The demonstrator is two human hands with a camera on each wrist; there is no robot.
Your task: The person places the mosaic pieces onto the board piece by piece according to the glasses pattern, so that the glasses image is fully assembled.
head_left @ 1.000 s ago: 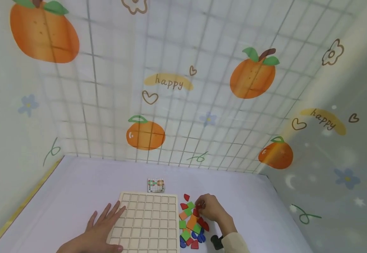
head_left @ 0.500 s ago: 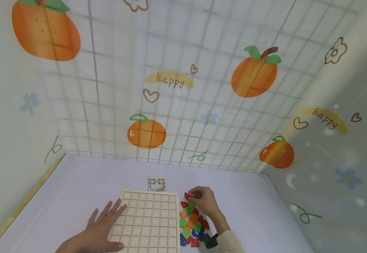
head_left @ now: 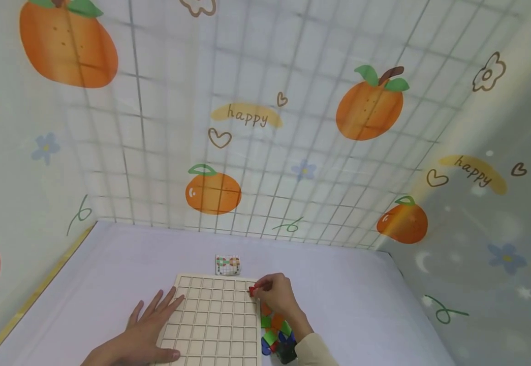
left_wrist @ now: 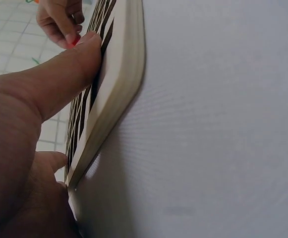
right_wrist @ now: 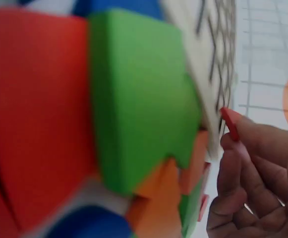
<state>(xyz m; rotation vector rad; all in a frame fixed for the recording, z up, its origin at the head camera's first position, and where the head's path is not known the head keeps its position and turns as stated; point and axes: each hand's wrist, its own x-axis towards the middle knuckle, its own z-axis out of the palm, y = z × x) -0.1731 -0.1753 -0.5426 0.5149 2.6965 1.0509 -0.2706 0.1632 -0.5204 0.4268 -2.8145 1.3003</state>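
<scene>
A pale wooden grid board (head_left: 215,320) lies on the white table. My left hand (head_left: 144,333) rests along its left edge with fingers spread straight; in the left wrist view the thumb (left_wrist: 69,74) lies over the board's rim. Above the board's far right corner, my right hand (head_left: 276,295) pinches a small red block (head_left: 252,291) between thumb and fingers. The right wrist view shows that red block (right_wrist: 230,122) held at the grid's edge. Just right of the board is a pile of loose blocks, among them a green block (head_left: 270,337), partly hidden by my right hand and wrist.
A small pattern card (head_left: 227,265) with a coloured design lies behind the board. Large in the right wrist view are a red block (right_wrist: 39,109) and a green block (right_wrist: 139,94). A curtain printed with oranges (head_left: 213,193) hangs behind the table.
My right hand picked up a red block from the far end of the pile and moved left with it to the board's far right corner. My left hand stayed in place.
</scene>
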